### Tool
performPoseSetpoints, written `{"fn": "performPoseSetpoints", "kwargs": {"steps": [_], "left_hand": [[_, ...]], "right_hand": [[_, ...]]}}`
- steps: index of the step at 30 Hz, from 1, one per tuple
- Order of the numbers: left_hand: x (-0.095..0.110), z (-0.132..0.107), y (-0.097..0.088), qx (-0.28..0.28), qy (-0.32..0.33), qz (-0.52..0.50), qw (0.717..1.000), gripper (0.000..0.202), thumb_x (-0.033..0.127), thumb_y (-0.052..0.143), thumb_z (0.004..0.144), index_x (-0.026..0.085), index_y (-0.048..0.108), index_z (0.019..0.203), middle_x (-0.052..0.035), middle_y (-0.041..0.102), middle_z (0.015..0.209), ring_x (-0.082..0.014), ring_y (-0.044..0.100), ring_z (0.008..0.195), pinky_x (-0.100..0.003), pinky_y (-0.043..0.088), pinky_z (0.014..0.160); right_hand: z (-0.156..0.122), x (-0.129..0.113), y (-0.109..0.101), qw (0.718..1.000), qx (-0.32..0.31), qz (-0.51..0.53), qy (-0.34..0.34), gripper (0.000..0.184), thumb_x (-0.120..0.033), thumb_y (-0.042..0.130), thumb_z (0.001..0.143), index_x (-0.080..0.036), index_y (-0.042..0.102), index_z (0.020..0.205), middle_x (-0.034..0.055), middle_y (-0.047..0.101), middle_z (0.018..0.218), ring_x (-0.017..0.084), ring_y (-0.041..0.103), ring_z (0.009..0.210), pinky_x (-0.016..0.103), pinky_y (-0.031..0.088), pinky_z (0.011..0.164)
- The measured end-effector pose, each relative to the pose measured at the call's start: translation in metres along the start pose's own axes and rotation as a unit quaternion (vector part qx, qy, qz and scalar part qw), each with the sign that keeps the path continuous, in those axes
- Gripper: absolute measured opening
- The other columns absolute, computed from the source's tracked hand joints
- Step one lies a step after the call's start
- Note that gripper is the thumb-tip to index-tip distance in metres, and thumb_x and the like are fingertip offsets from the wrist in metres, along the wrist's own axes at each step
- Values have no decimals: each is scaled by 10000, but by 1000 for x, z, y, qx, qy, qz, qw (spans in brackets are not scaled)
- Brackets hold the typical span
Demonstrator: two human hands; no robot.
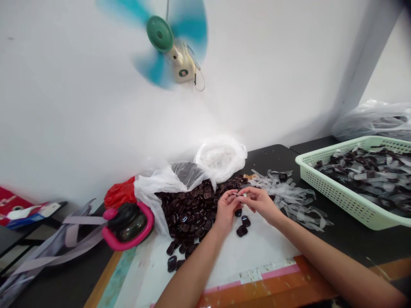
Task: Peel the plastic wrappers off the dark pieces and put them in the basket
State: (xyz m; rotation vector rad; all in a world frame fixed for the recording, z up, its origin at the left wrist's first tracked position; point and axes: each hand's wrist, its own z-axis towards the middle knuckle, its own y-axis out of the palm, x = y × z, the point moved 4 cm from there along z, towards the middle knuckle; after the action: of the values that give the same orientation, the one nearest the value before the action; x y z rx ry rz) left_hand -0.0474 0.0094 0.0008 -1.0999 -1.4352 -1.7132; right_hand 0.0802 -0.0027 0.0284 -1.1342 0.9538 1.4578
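My left hand (226, 208) and my right hand (259, 202) meet above the white work surface (257, 239), thumbs and fingers pinched together. Between the fingertips shows a tiny bit of something whitish and dark, mostly hidden, too small to name. Left of my hands, a heap of small dark brown glossy plastic pieces (189, 214) spills from a white plastic bag (157, 184). A few loose dark pieces (242, 231) lie just below my fingers. Beyond my right hand is a pile of translucent strips (295, 199).
A pale green basket (340, 201) of dark pieces with strips stands at right. On the left are a bottle with a pink handle (128, 226), a red bag (118, 192) and grey straps (80, 220). A wall fan (160, 34) spins above a white bag (221, 158).
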Motion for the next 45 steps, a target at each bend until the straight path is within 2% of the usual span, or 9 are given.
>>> {"fn": "performPoseSetpoints", "kwargs": {"steps": [4,10,13,17,22,28,33,38,45], "left_hand": [[1,-1,2,-9,17,31,999,273,274,741,696,137,580,869,-32,666,773,-100,607,655,-213,470,638],[7,-6,9,-52,7,-51,997,253,258,713,727,166,503,837,-2,648,734,-108,612,629,-237,472,636],[8,-6,7,-42,2,-77,996,274,216,739,696,167,504,829,4,648,764,-96,610,641,-230,478,651],[6,-3,2,-9,-16,-95,995,327,235,773,654,178,515,846,13,649,775,-106,626,677,-239,490,681],[5,-1,1,-20,1,-90,996,295,195,769,655,162,556,857,-29,686,850,-101,624,699,-228,473,688],[3,-1,2,-42,27,-34,998,229,158,762,656,139,616,832,-50,698,855,-117,625,747,-254,457,754],[4,0,0,-35,48,9,998,214,143,763,649,143,648,830,-52,698,897,-133,624,821,-277,443,822],[4,1,-3,-16,51,17,998,196,149,762,653,152,663,822,-29,692,847,-113,613,780,-258,442,801],[5,1,-5,-3,67,44,997,199,168,775,632,149,673,803,-50,689,893,-137,615,816,-289,446,829]], "right_hand": [[0,-1,-1,1000,16,4,-11,265,-421,651,757,-179,610,857,-64,437,453,86,376,414,218,298,411],[0,-7,0,995,-21,97,14,303,-444,607,804,-160,650,901,-9,568,555,74,411,441,204,336,424],[1,-4,-1,987,-30,153,31,284,-422,632,794,-156,676,883,6,600,615,51,381,432,198,356,431],[1,4,-2,969,-41,224,94,246,-392,698,735,-156,684,802,9,606,676,37,382,433,200,408,449],[-2,10,-1,962,-63,209,162,254,-367,740,684,-143,621,665,12,590,637,73,493,480,230,485,500],[-3,12,-2,959,-50,209,184,247,-326,731,676,-147,568,629,-28,513,571,51,411,446,244,499,511],[-3,10,-2,961,-47,206,178,229,-321,711,690,-154,561,645,-46,437,541,55,362,465,241,493,500],[-3,8,-1,967,-56,195,155,273,-405,715,691,-170,576,707,-55,379,554,67,348,500,238,490,491],[-3,10,3,969,-49,192,146,283,-423,698,719,-173,566,729,-48,378,578,74,334,524,217,475,468]]}}
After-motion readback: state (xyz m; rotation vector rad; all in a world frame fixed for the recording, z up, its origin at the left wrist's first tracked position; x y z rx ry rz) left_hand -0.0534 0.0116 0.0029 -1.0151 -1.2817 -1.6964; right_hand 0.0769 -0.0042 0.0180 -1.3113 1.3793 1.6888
